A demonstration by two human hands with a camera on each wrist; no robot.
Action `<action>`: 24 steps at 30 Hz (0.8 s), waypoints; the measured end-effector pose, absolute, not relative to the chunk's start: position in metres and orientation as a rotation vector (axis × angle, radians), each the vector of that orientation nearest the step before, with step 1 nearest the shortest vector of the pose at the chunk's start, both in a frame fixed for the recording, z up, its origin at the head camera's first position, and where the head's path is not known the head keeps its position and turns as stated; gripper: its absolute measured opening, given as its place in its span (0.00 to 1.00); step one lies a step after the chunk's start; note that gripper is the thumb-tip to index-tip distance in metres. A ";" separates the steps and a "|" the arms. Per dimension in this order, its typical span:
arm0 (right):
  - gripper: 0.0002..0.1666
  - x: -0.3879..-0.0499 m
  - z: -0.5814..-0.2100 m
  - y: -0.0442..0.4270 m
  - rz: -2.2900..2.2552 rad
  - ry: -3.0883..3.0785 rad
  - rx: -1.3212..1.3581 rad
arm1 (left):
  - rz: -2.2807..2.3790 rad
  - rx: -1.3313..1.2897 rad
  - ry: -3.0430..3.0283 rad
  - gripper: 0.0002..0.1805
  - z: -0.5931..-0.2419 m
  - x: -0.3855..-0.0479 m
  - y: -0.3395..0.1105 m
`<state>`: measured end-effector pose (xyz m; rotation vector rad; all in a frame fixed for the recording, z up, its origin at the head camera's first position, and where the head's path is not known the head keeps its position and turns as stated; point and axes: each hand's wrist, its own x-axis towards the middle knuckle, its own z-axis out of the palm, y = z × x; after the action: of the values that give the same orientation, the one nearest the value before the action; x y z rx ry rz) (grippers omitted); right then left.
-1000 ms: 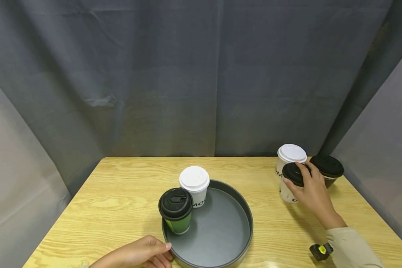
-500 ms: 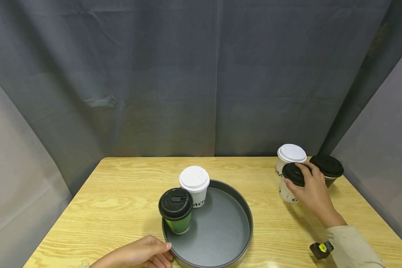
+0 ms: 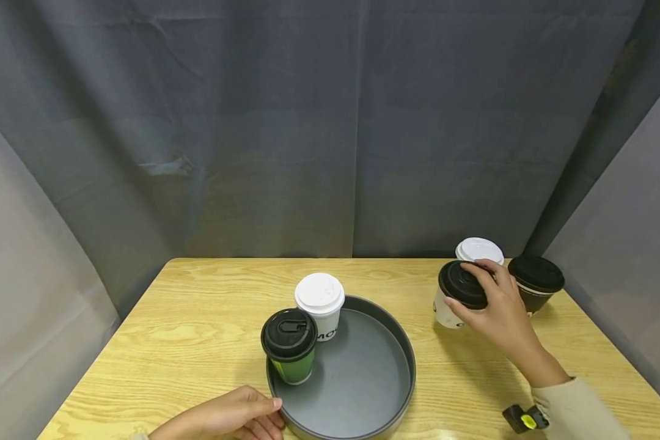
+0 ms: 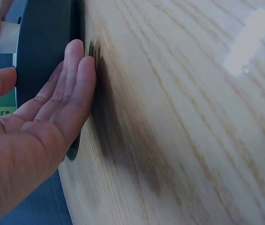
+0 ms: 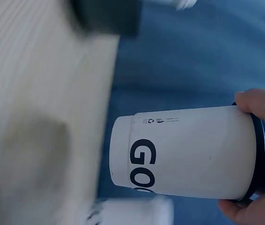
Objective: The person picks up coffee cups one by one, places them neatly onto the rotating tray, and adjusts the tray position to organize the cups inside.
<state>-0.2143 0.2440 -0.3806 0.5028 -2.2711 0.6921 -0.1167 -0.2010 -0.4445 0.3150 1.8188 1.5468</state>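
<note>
My right hand (image 3: 497, 311) grips the black lid of a white paper coffee cup (image 5: 193, 152) lettered "GO". A gap shows between its base and the table in the right wrist view. My left hand (image 3: 236, 412) holds the near-left rim of a round grey tray (image 3: 406, 354), thumb over the edge and fingers (image 4: 78, 86) along the outer wall. In the tray stand a green cup (image 3: 294, 370) with a black lid and a white cup (image 3: 326, 324) with a white lid.
Behind my right hand stand a white-lidded cup (image 3: 480, 249), partly hidden, and a dark cup (image 3: 536, 284) near the right edge of the wooden table (image 3: 198, 330). Grey curtains (image 3: 280, 128) enclose the back and sides.
My right hand has moved left and slightly up with the black-lidded white cup, away from the dark cup. My left hand and the tray stay where they were.
</note>
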 end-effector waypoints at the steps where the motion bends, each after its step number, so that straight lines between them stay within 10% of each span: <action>1: 0.39 -0.210 -0.375 0.237 0.695 -2.252 0.533 | 1.545 0.315 1.817 0.26 -0.445 -0.117 -0.201; 24: 0.41 -0.125 -0.364 0.110 0.869 -2.328 1.144 | 1.540 0.316 1.793 0.27 -0.444 -0.117 -0.202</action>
<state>-0.1249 0.1097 -0.3643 1.1442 -2.3276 0.8694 -0.1172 -0.2019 -0.4442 0.3157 1.7931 1.5402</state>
